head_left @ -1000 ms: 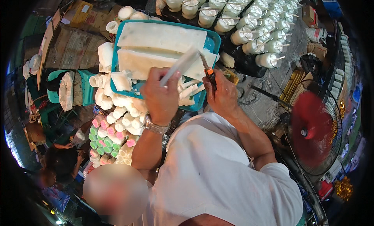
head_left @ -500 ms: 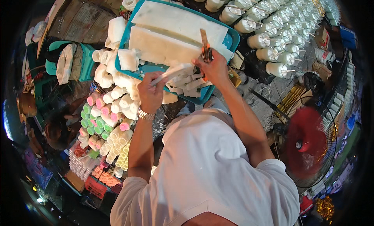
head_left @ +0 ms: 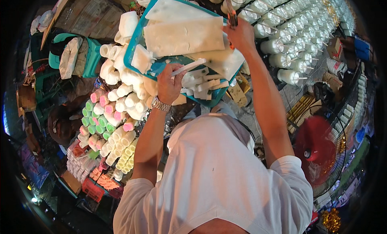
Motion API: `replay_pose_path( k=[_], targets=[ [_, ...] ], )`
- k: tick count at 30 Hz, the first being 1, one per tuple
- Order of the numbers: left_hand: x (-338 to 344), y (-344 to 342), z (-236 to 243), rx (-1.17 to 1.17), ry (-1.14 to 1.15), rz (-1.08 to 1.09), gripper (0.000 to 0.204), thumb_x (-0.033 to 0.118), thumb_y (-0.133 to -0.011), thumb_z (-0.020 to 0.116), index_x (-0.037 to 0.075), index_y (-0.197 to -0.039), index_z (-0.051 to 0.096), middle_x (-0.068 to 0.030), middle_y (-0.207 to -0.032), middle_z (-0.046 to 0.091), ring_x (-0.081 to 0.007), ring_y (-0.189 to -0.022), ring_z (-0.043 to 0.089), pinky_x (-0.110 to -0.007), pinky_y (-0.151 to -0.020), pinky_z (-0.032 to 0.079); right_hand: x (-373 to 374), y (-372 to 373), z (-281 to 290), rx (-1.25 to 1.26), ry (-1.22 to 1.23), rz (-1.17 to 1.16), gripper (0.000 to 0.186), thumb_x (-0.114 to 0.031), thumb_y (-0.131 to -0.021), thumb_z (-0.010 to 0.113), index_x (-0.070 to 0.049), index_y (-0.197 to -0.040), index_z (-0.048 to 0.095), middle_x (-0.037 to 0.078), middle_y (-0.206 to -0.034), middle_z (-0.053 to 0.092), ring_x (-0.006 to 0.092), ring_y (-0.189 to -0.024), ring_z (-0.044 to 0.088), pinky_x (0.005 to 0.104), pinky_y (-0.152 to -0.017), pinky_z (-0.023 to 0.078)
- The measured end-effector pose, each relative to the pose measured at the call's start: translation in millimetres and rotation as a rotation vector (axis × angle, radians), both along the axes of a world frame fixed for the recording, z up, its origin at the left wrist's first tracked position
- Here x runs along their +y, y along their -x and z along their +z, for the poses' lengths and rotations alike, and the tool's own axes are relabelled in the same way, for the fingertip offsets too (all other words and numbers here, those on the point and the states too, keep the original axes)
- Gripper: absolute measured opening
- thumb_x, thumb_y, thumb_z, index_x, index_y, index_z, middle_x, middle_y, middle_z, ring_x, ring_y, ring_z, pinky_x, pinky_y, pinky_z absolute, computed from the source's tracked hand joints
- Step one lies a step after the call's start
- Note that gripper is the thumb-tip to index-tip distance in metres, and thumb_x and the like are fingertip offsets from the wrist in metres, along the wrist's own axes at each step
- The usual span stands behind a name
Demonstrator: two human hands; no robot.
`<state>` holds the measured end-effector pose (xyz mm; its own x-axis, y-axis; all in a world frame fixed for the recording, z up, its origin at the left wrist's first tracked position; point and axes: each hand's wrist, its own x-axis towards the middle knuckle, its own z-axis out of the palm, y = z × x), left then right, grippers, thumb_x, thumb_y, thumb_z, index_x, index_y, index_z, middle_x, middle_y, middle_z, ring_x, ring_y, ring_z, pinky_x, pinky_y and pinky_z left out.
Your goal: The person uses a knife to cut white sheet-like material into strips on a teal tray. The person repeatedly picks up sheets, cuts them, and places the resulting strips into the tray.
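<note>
My left hand pinches a narrow white strip, like wax, over the near part of a teal tray. Closed around an orange-and-black cutter, my right hand is at the tray's far right, by the end of a wide whitish sheet. The blade points away from me. A second sheet lies beyond the wide one, and another shows on the near right. Several cut strips are heaped at the near edge, and a small whitish block sits at the left.
White cylinders and pink- and green-ended ones are piled on the left. Rows of white-filled glasses with thin sticks stand at the far right. A red-bladed fan is near my right arm. A teal chair stands left.
My right hand has moved away from me and right with the cutter. The left hand and strip have shifted slightly right. The wide sheet has moved up, and a sheet now shows on the near right.
</note>
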<state>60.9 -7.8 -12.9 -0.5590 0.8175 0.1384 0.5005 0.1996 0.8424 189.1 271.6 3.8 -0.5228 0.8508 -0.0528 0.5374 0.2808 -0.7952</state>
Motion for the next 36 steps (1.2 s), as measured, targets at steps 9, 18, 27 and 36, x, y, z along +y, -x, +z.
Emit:
replay_pose_path(
  k=[9, 18, 27, 36],
  targets=[
    [30, -30, 5, 0.201, 0.008, -0.030, 0.023, 0.002, -0.089, 0.070, 0.004, -0.111, 0.062, -0.0146, -0.094, 0.070, -0.0366, -0.082, 0.068, -0.042, -0.069, 0.056, -144, -87, 27, -0.194, -0.162, 0.128, 0.023, -0.021, -0.099, 0.063, -0.002, -0.105, 0.052, 0.022, -0.081, 0.066, 0.0447, -0.071, 0.065, 0.0533, -0.060, 0.050],
    [27, -35, 19, 0.210, 0.156, -0.026, 0.019, 0.005, -0.091, 0.067, 0.003, -0.110, 0.065, -0.0196, -0.096, 0.069, -0.0410, -0.085, 0.067, -0.048, -0.071, 0.054, -170, -74, 31, -0.257, -0.296, 0.219, 0.023, -0.021, -0.097, 0.064, -0.004, -0.095, 0.050, 0.013, -0.077, 0.061, 0.0313, -0.066, 0.069, 0.0405, -0.051, 0.054],
    [30, -38, 14, 0.263, 0.081, -0.016, 0.018, 0.005, -0.091, 0.065, 0.001, -0.109, 0.063, -0.0203, -0.093, 0.068, -0.0425, -0.083, 0.065, -0.050, -0.068, 0.053, -170, -68, 11, -0.378, -0.334, 0.211, 0.023, -0.022, -0.101, 0.059, -0.003, -0.093, 0.049, 0.015, -0.075, 0.064, 0.0337, -0.060, 0.068, 0.0418, -0.050, 0.053],
    [26, -36, 5, 0.302, 0.123, -0.058, 0.020, 0.004, -0.092, 0.065, 0.002, -0.112, 0.062, -0.0211, -0.097, 0.069, -0.0425, -0.087, 0.066, -0.049, -0.070, 0.054, -167, -66, 39, -0.522, -0.423, 0.305, 0.014, -0.011, -0.089, 0.062, -0.003, -0.086, 0.051, 0.011, -0.072, 0.065, 0.0266, -0.059, 0.070, 0.0352, -0.048, 0.055]
  ],
)
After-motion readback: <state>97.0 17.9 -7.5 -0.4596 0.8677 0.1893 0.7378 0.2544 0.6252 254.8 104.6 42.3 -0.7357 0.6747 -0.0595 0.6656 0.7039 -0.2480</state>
